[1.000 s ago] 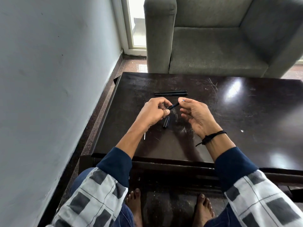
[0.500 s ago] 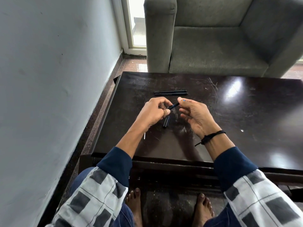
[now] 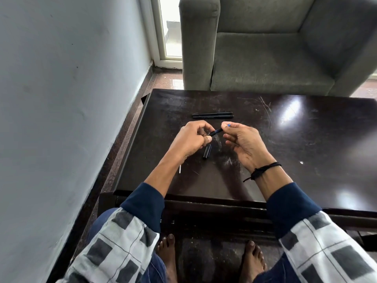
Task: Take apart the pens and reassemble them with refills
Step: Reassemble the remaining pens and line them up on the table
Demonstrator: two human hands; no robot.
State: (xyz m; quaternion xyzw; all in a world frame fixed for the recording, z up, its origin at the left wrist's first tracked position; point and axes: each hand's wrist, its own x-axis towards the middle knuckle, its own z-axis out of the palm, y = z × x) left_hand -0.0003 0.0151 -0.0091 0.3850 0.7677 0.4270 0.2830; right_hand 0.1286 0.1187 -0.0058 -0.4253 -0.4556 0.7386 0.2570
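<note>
Above the dark table I hold a black pen barrel between both hands. My left hand grips its near end with curled fingers. My right hand pinches the far end, where a small blue tip shows. A black pen cap lies on the table just below my left hand. Two more black pens lie side by side farther back. A thin white refill lies near my left forearm.
A grey wall runs close along the table's left side. A grey armchair stands behind the table's far edge. My bare feet rest under the near edge.
My right hand's fingertips have shifted slightly on the pen's far end, and the blue tip now shows more. The left hand and the parts on the table have not moved.
</note>
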